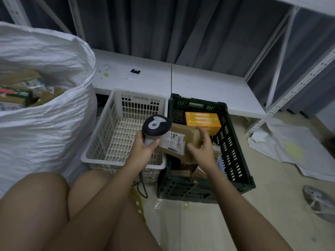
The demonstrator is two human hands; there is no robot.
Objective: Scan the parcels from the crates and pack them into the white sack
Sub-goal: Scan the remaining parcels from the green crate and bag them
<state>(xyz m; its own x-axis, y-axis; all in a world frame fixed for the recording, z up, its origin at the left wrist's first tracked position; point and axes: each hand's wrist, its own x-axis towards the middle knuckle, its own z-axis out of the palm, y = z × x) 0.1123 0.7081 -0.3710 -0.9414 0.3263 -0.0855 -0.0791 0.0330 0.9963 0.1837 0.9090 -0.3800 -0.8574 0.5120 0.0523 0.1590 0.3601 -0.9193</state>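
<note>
Sack (45, 113), white and holding parcels, stands left of a white crate (123, 134) and a green crate (233, 145). Over the green crate the right hand (203, 151) grips a brown parcel (183, 140); the left hand (145, 147) grips a scanner (156, 125).

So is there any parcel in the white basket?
No, the white crate shows only its bare slotted floor, while the parcels, like the orange box, sit in the green crate.
</note>
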